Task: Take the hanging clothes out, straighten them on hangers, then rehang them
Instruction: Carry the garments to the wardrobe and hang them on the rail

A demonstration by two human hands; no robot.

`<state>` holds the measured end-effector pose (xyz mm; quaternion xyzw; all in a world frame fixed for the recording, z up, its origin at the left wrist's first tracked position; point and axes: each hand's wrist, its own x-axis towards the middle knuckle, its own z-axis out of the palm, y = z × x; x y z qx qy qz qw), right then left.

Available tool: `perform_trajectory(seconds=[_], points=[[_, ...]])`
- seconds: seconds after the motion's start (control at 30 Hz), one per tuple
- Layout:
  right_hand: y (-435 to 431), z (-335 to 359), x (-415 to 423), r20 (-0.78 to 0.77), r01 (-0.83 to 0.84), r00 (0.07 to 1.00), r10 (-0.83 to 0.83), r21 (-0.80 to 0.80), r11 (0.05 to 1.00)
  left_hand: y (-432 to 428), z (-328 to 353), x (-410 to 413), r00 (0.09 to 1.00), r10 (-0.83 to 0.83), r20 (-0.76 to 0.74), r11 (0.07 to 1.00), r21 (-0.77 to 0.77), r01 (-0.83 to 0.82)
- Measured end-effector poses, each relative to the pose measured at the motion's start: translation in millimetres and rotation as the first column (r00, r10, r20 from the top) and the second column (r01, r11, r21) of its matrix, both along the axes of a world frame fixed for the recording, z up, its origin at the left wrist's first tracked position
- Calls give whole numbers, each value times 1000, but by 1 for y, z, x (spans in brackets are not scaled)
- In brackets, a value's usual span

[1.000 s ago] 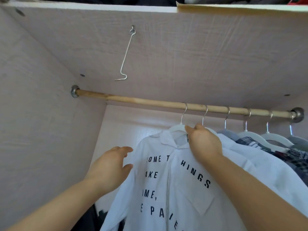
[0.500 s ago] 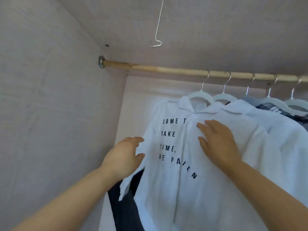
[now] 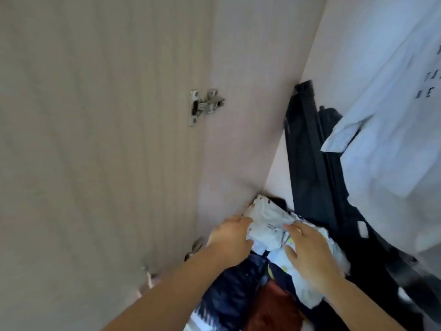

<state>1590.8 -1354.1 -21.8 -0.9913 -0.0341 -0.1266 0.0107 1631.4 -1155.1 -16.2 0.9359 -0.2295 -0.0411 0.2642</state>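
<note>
— White crumpled cloth point(image 3: 267, 229), where?
— Atop the clothes pile point(image 3: 229, 295) in the corner of the wardrobe point(image 3: 250, 115). Your left hand point(image 3: 230, 237) grips its edge, fingers curled; your right hand point(image 3: 310, 254) presses it, fingers straight. The printed shirt point(image 3: 393, 115) hangs at right.

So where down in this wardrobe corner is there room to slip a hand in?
Only the bare strip of back wall between the side panel and the black frame, above the clothes pile. Rightward it's crowded: frame, then hanging shirt. No bare floor shows; the pile covers it.
</note>
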Motion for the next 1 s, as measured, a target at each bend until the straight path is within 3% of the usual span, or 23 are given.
perform_trajectory(seconds=[0.13,0.23,0.37,0.5,0.6,0.73,0.83,1.0], points=[[69,-72,-15,-220,-214,953,209,4,977,60,-67,-57,967,180,-181,980,115,-161],[116,-108,-25,-344,-388,865,367,8,922,103,-106,-107,871,409,-271,906,230,-354],[172,-140,-51,-490,-621,669,559,43,782,151,-144,-194,619,687,-380,727,358,-587],[229,-163,-81,-543,-848,410,733,68,525,182,-158,-293,285,871,-400,455,440,-774],[278,-169,-115,-561,-940,227,796,87,329,198,-153,-366,51,925,-377,235,458,-857],[346,-166,-176,-563,-986,33,826,116,118,223,-143,-444,-177,925,-337,-6,452,-892],[400,-160,-223,-543,-993,-80,836,119,-18,254,-137,-493,-294,901,-318,-141,426,-894],[502,-152,-297,-498,-984,-175,849,106,-140,324,-135,-564,-394,863,-315,-276,358,-892]])
